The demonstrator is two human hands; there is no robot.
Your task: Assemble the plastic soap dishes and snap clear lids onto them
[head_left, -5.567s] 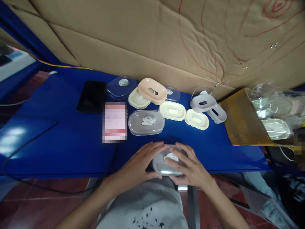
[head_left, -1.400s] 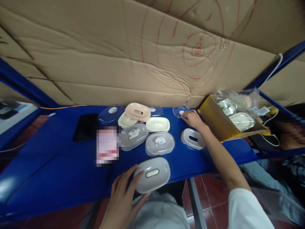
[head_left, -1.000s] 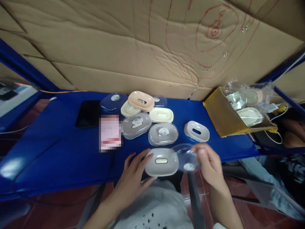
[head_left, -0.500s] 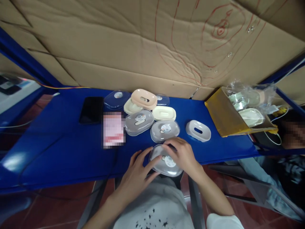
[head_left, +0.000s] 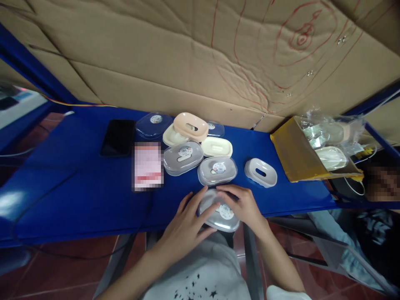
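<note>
At the table's front edge, a grey soap box with a clear lid [head_left: 215, 220] is held between my two hands. A round label is stuck on the lid. My left hand [head_left: 190, 218] grips its left side, thumb and fingers spread over the rim and lid. From the far right side my right hand [head_left: 245, 204] holds the box, its fingertips on the lid. Just beyond are two more lidded grey soap boxes, one at the middle [head_left: 218, 178] and one farther left [head_left: 183, 166]. A grey slotted soap tray [head_left: 268, 173] lies uncovered to the right.
A peach soap tray [head_left: 184, 119], cream trays [head_left: 217, 147] and clear lids [head_left: 153, 129] cluster at the back. To the left lie a black phone-like slab [head_left: 117, 138] and a blurred pink item [head_left: 147, 166]. A cardboard box [head_left: 287, 152] with bagged pieces stands right. Another person sits beyond.
The camera view has shifted slightly. Both hands stay on the lidded soap box, and my right fingers have stretched a little further across the lid's far edge.
</note>
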